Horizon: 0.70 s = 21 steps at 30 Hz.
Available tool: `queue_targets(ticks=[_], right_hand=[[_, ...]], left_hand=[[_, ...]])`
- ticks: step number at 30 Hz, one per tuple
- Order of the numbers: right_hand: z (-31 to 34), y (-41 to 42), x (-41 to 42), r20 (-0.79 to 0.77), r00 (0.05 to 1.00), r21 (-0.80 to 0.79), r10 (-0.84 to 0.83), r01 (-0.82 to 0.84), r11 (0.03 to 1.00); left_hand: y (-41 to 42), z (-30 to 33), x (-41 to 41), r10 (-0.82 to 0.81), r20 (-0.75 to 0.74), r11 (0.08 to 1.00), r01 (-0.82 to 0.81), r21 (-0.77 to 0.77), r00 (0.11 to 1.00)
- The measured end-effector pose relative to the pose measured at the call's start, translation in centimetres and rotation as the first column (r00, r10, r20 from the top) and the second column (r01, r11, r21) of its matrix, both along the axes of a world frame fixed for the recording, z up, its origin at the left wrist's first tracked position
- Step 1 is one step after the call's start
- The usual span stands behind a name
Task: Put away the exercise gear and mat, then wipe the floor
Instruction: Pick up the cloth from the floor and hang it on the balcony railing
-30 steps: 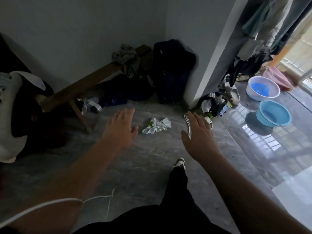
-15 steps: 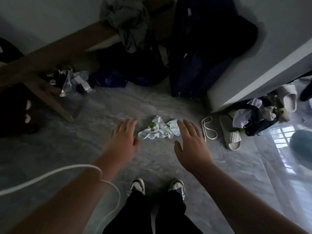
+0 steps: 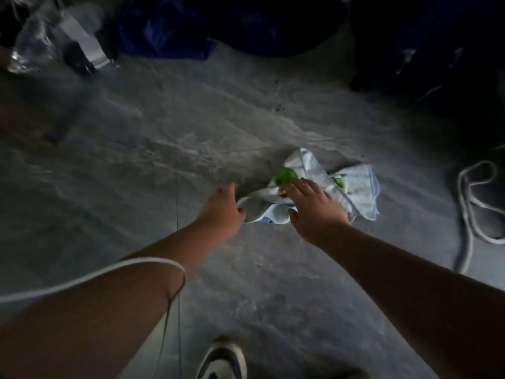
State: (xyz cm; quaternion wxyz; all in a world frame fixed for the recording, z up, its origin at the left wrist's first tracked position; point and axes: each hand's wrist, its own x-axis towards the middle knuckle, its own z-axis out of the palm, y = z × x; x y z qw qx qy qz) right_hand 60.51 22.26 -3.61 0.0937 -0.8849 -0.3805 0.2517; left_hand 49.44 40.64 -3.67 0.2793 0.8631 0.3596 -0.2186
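A crumpled white cloth (image 3: 358, 187) with green and blue print lies on the grey marbled floor (image 3: 191, 138). My right hand (image 3: 314, 209) rests on top of the cloth with its fingers spread and straight. My left hand (image 3: 222, 207) reaches the cloth's left edge, its fingers pointing away; whether they touch the cloth I cannot tell. A white looped band or rope (image 3: 472, 203) lies on the floor to the right of the cloth.
Dark bags and blue fabric (image 3: 169, 26) line the far edge. A clear plastic wrapper (image 3: 35, 36) sits at the far left, a dark bag (image 3: 437, 64) at the far right. My shoe (image 3: 222, 359) shows at the bottom. A thin white cord (image 3: 109, 272) crosses my left forearm.
I have bent down closer to the floor. Both hands moved forward to the cloth; my right hand now lies on it and my left hand is at its left edge.
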Motion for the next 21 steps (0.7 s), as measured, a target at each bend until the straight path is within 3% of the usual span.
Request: queue_targets(ticks=[7, 11, 15, 21], right_hand=[[-5.5, 0.1, 2.1, -0.014, 0.999, 0.069, 0.051, -0.05, 0.996], [-2.8, -0.4, 2.2, -0.002, 0.999, 0.224, -0.05, 0.049, 0.973], [4.2, -1.6, 2.1, -0.004, 0.97, 0.345, -0.244, 0.231, 0.91], [23.0, -5.3, 1.0, -0.075, 0.901, 0.435, -0.427, 0.415, 0.799]], left_hand=[[1.1, -4.4, 0.0, -0.018, -0.023, 0.995, 0.016, -0.101, 1.0], [0.5, -2.2, 1.1, 0.129, 0.107, 0.983, -0.112, -0.148, 0.986], [-0.6, 3.5, 1.8, 0.396, 0.223, 0.895, -0.321, -0.309, 0.891], [-3.9, 20.4, 2.3, 0.377, 0.375, 0.918, -0.289, -0.271, 0.847]])
